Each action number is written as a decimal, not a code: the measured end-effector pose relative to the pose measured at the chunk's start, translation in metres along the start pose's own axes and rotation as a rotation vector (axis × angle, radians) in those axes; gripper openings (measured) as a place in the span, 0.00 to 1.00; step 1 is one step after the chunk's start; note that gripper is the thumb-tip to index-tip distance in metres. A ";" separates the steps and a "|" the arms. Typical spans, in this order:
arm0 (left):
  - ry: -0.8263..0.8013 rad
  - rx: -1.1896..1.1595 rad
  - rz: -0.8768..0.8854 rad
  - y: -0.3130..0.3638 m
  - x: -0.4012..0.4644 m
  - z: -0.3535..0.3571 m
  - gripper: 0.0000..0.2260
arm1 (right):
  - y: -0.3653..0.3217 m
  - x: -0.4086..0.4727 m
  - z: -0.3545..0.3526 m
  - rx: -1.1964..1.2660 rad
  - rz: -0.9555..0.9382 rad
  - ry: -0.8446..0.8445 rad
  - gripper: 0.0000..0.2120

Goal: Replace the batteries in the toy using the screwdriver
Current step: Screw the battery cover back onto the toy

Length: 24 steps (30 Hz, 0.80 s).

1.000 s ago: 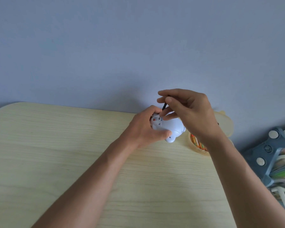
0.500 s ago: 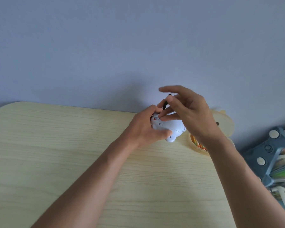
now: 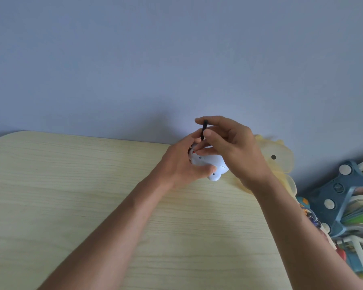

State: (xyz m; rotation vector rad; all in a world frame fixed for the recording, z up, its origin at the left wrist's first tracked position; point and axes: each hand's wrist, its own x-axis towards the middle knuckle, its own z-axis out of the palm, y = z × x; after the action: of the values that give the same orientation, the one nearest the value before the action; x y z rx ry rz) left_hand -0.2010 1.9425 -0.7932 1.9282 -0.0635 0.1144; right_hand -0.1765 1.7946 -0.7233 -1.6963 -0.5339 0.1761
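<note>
No brand, label or writing can be read anywhere. The toy (image 3: 208, 164) is a small rounded shell of smooth white plastic with tiny dark holes and a speck of red at its upper edge, held just above the far edge of the counter (image 3: 71, 195) — pale wood-grain with a rounded corner. The left hand (image 3: 182, 164) wraps it, fingers closed around its left side, thumb underneath. The right hand (image 3: 233, 149) pinches a thin black screwdriver (image 3: 203, 129) between thumb and fingertips, standing nearly upright with its lower end at the toy's top. Behind the right wrist sits a translucent yellow plastic piece (image 3: 279, 155) — scalloped, with one dark dot. At the right lies a blue plastic frame (image 3: 340, 191) with white round knobs.
</note>
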 end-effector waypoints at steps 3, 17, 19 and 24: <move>0.014 0.013 -0.009 -0.003 0.002 0.001 0.27 | 0.002 0.000 0.000 -0.006 0.021 0.002 0.11; 0.026 0.028 0.008 -0.002 0.001 -0.001 0.20 | 0.003 -0.003 0.001 -0.116 0.016 -0.006 0.11; 0.036 0.017 0.004 -0.003 0.003 0.002 0.18 | 0.005 -0.003 0.002 -0.168 0.033 0.010 0.10; -0.027 0.041 -0.031 -0.009 0.009 0.006 0.13 | 0.004 -0.008 0.005 -0.307 -0.006 -0.043 0.16</move>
State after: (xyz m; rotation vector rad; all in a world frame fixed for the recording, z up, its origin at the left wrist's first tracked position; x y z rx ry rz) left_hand -0.1906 1.9407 -0.8029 1.9716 -0.0497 0.0688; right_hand -0.1845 1.7947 -0.7292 -1.9926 -0.6228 0.1312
